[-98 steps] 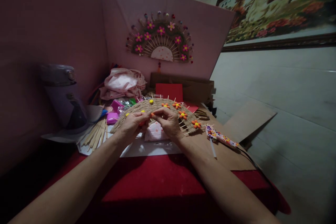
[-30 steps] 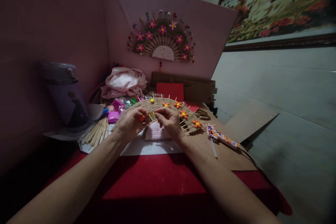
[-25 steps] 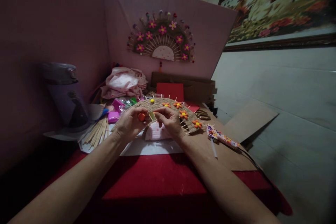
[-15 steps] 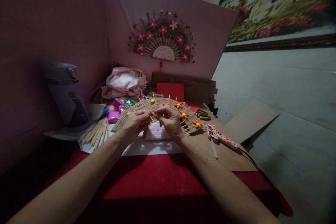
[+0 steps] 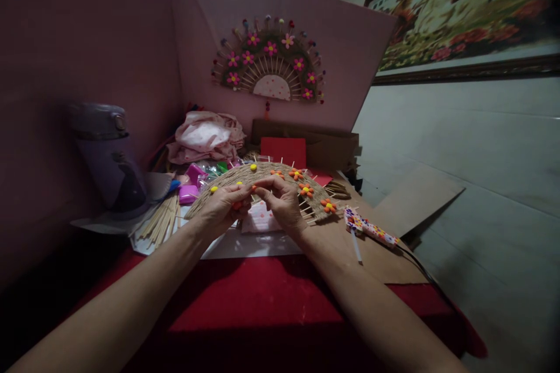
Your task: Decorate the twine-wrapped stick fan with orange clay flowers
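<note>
- At the centre of the frame, over a cluttered tabletop point(image 5: 262, 303) draped in red, a person's two bare hands meet above a half-round woven fan point(image 5: 227, 182).
- The left hand point(image 5: 219, 210) is curled, its lower fingers closed round an orange lump point(image 5: 237, 205), while its thumb and forefinger reach toward the other hand.
- The right hand point(image 5: 283, 204) has thumb and forefinger pressed together on a small orange bit point(image 5: 253, 188), just above the fan's woven band and touching the left fingertips.
- The fan lies flat under and behind both hands; four orange flowers point(image 5: 305, 190) sit along its right arc, and yellow dots point(image 5: 253, 167) along its top and left.
- Right of the fan, a spotted glue gun point(image 5: 370, 228) rests on a cardboard sheet point(image 5: 345, 256).
- At left stand a purple flask point(image 5: 109, 157) and a bundle of bamboo sticks point(image 5: 161, 222).
- Behind, a pink cloth point(image 5: 205, 137) is heaped beside a red card point(image 5: 282, 152).
- On the pink partition in the upper centre hangs a finished fan point(image 5: 271, 64) with pink flowers.
</note>
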`<state>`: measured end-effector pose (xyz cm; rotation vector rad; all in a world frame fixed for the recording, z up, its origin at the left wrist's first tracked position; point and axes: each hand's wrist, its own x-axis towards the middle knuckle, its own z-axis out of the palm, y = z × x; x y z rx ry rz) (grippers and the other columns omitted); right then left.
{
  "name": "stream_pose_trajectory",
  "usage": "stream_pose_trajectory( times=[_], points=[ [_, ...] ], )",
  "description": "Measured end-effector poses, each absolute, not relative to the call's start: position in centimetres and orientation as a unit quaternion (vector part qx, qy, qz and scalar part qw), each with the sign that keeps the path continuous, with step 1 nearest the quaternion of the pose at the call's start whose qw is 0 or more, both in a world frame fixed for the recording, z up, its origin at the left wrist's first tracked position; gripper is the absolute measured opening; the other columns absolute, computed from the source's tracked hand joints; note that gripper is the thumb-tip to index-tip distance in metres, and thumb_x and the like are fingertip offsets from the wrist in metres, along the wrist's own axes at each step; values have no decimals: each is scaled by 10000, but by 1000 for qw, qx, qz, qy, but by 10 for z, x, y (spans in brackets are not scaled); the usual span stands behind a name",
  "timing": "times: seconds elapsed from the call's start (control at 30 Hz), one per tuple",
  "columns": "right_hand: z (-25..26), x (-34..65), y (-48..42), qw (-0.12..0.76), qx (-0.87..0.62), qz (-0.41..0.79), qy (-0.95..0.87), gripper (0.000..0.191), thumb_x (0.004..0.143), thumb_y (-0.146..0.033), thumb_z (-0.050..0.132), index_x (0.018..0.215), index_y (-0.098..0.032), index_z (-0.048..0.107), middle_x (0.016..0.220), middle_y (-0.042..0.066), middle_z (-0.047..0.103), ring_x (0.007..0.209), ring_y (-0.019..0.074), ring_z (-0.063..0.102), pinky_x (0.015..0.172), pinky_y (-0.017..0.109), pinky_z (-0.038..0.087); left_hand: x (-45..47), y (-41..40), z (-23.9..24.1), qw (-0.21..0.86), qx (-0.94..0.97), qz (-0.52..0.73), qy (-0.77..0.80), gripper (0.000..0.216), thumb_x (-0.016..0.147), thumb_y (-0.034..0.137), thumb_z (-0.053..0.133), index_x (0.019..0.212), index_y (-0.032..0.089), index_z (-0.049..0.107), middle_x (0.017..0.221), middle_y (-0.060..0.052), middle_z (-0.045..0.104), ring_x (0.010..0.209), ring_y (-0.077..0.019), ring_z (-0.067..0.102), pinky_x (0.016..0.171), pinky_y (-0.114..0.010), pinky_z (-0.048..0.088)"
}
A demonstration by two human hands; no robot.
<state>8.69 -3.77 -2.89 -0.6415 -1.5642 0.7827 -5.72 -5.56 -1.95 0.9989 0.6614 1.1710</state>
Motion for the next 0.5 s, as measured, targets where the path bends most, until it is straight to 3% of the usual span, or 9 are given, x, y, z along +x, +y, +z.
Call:
stream_pose_trajectory(
  times=[0.17,0.33,0.5],
  points=[
    [-30,87,-36,602,-287,306,-679,211,717,-401,693,730,-193,656,719,11,585,610,110,487,479,228,382,-55,-57,-20,652,449,526,311,353,663,433,728,671,108,591,504,22,457,435,-51,356,412,-186,229],
    [-31,88,-36,592,-292,304,-687,213,722,-398,692,799,-202,664,717,0,590,587,105,468,513,242,403,-56,-58,-18,635,479,528,298,330,599,326,786,562,120,530,474,46,407,419,-38,329,407,-186,207],
    [-30,89,-36,599,-278,266,-702,162,739,-372,686,735,-210,672,717,5,585,672,130,503,604,265,432,-56,-57,-20,648,463,525,299,340,633,407,755,633,123,568,482,45,417,418,-46,340,408,-190,214]
  ],
)
